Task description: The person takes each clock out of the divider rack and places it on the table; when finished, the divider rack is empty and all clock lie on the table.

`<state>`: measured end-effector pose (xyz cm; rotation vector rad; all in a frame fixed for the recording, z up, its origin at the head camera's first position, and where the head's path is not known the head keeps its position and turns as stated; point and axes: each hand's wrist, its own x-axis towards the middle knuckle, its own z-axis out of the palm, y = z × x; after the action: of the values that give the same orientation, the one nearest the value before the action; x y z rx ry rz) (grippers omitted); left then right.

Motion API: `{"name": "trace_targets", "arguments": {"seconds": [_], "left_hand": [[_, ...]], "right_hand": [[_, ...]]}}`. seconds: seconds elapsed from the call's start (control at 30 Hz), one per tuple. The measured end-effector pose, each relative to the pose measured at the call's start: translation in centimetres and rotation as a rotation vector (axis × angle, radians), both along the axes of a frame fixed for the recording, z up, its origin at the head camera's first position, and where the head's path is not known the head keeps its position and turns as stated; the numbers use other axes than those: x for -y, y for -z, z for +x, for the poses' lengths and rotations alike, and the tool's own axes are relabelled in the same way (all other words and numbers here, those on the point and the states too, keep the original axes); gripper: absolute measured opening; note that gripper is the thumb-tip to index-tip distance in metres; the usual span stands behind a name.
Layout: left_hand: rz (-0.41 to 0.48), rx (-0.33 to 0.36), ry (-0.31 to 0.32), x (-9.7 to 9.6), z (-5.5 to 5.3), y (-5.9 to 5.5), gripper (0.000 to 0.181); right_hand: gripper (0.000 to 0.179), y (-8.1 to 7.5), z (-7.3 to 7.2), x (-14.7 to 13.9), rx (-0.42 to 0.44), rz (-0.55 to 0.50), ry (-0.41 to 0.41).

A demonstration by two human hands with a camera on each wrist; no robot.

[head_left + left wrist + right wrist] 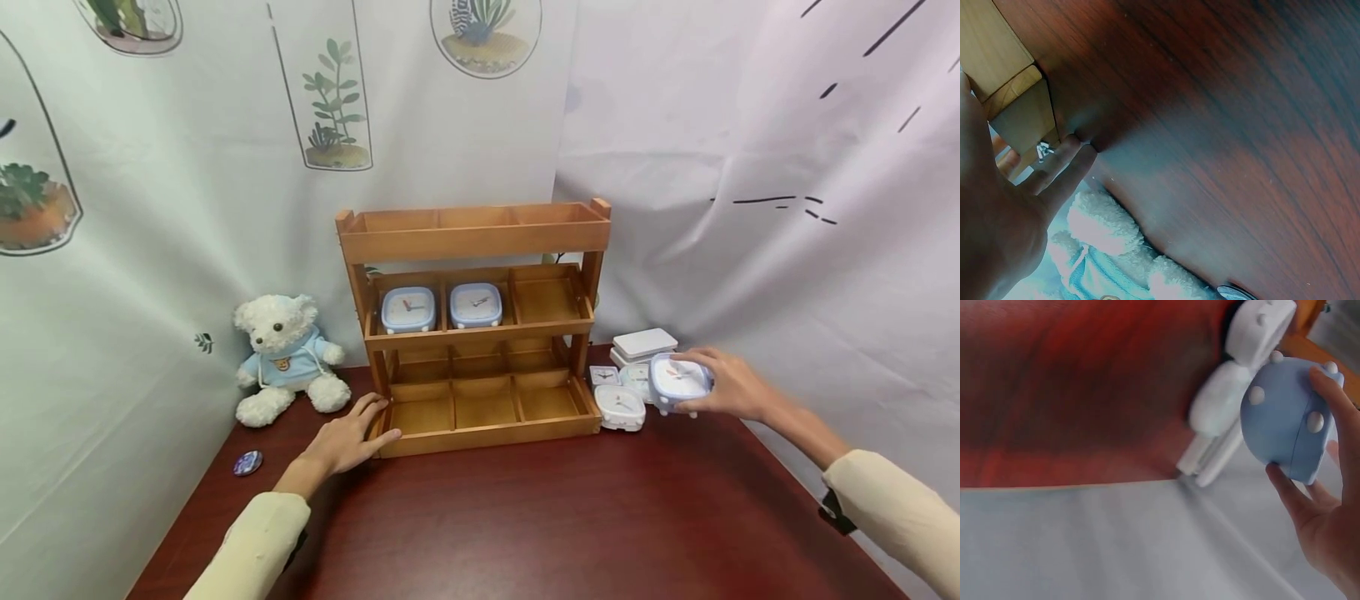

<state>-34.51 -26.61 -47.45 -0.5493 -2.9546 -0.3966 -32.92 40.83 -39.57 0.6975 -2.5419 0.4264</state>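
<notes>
My right hand (pixel 731 385) grips a blue alarm clock (pixel 678 379) by its side, above the table at the right. In the right wrist view the clock's blue underside (pixel 1285 419) with several white feet shows between thumb and fingers. My left hand (pixel 341 437) rests at the left front corner of a wooden three-tier rack (pixel 487 433), fingers spread. The left wrist view shows its fingers (pixel 1069 178) against the rack's end. Two blue alarm clocks, one left (pixel 408 310) and one centre (pixel 476 306), stand in the middle tier; its right compartment holds nothing.
Right of the rack stand a white clock (pixel 620 407), a small square clock (pixel 604 377), a pale round-cornered clock (pixel 637 377) and stacked white boxes (pixel 645 343). A white teddy bear (pixel 288 358) sits at left, near a round blue item (pixel 247 463) on the dark red table (pixel 525 517).
</notes>
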Motion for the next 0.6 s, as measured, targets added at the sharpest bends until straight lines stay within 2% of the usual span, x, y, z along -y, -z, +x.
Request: {"name": "trace_targets", "arguments": {"seconds": [0.27,0.43,0.6], "left_hand": [[-0.005,-0.002,0.002,-0.2,0.0,-0.1,0.085],[-0.006,0.000,0.000,-0.2,0.0,-0.2,0.084],[-0.012,0.006,-0.005,-0.2,0.0,-0.2,0.084]], "right_hand": [[0.086,3.0,0.1,-0.9,0.046,-0.003,0.010],[0.086,4.0,-0.1,-1.1,0.068,-0.012,0.025],[0.081,4.6,-0.4,-0.9,0.058,0.001,-0.008]]}}
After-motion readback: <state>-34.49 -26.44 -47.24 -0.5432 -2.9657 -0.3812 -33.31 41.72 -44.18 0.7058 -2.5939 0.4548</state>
